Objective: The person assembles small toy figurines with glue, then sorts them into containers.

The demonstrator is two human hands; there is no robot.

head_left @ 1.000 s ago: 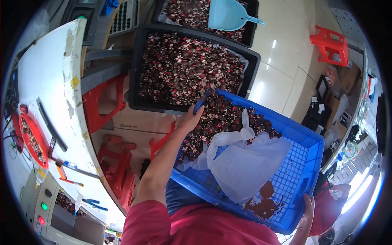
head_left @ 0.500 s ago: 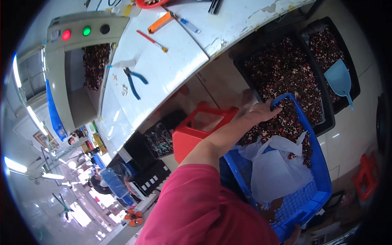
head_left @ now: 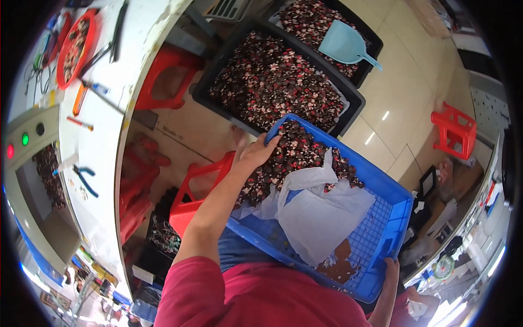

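Blue crate (head_left: 391,234) sits slantwise in front of the wearer's body, and from my remote seat I judge the step in hand to be a two-handed hold. Dark round pieces with pink and pale bits (head_left: 297,144) are heaped at its far left end; a crumpled white sheet (head_left: 316,218) lies beside and partly against them, with brown patches (head_left: 340,264) on the grid near the close edge. My left hand (head_left: 260,151) is clamped over the rim at the far left corner, while the right hand (head_left: 391,272) grips the near right corner — its lower fingers are hidden from me. Any next move calls, I think, for both grips firm and the loaded end kept up, since the loose pieces could slide (I can't tell how level it is). Just beyond that far corner stands a black bin (head_left: 354,109) full of similar pieces; whether the two touch, I can't say. Behind it a second black bin (head_left: 376,46) carries a light-blue dustpan (head_left: 342,41). To the left, a red stool (head_left: 182,212) stands beside the forearm — then comes the white worktable (head_left: 103,147) with pliers (head_left: 84,177).
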